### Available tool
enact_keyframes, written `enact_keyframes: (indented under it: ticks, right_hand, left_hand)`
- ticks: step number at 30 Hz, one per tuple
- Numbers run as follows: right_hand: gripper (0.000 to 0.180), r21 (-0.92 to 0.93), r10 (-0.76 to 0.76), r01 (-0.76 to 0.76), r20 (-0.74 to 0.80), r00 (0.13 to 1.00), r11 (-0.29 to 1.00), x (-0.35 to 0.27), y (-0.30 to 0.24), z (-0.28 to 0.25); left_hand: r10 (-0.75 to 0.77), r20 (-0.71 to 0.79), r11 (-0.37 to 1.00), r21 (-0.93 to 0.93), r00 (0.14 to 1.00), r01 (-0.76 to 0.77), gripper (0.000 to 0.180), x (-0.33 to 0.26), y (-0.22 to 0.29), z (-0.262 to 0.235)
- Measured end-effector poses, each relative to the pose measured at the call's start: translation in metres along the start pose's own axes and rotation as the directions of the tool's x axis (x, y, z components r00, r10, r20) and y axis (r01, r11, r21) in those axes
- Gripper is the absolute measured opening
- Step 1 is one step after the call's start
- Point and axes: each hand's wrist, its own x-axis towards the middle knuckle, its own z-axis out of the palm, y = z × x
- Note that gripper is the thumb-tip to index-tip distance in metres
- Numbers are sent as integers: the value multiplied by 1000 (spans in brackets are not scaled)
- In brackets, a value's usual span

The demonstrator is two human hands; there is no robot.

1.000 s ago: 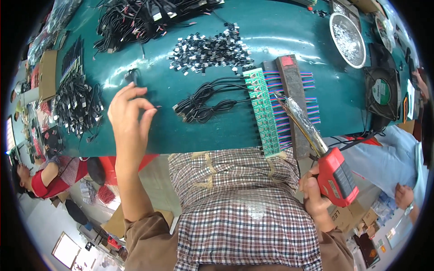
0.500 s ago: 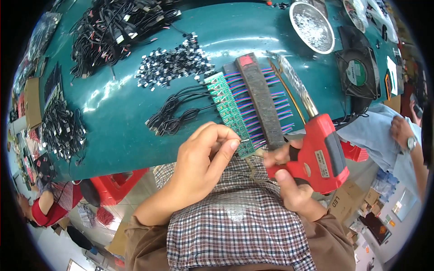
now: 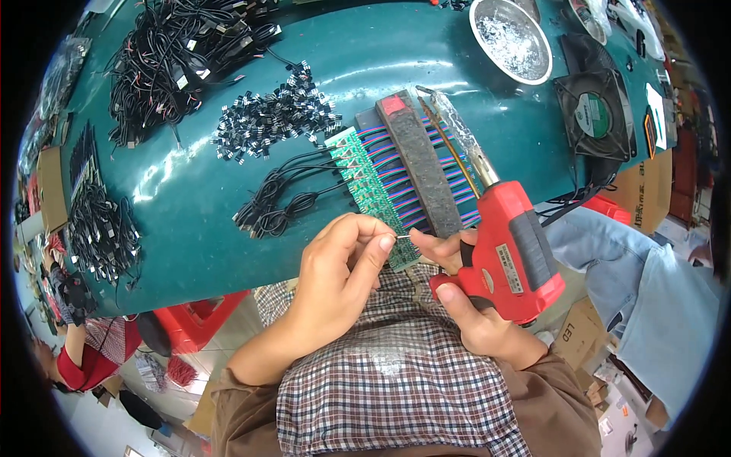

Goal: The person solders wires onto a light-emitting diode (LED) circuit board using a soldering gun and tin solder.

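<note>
Left hand (image 3: pixel 333 266), centre: pinching thin wire (image 3: pixel 403 237); a second ago at frame left, now beside green circuit board (image 3: pixel 364 189), mid-frame. Right hand (image 3: pixel 481 324), lower right of centre: gripping red soldering gun (image 3: pixel 495 255), fingertip now nearer wire.

The surface (image 3: pixel 190 228) is blue-green, the cable bundle (image 3: pixel 99 228) by its left edge mostly black, the soldering gun (image 3: pixel 495 263) red and dark grey, the circuit board (image 3: pixel 365 183) green, the apron (image 3: pixel 457 396) brown-white-navy checked.
</note>
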Motion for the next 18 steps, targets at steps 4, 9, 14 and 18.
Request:
enact_keyframes:
  ticks: [4, 9, 14, 18]
  right_hand:
    - [56, -25, 85, -84, 24, 996, 996, 2, -6, -2]
    - [48, -44, 15, -16, -33, 999, 999, 2, -1, 2]
    - [39, -22, -20, 19, -79, 997, 1000, 3, 1, 3]
    - [40, -67, -1, -3, -66, 998, 998, 3, -2, 3]
  left_hand:
    - [10, -31, 997, -81, 999, -12, 13, 0, -2, 3]
    - [18, -56, 997, -75, 998, -23, 11, 1, -4, 5]
    - [35, -51, 997, 67, 998, -32, 7, 0, -8, 5]
    - [227, -70, 948, 245, 971, -204, 8, 0, -3, 4]
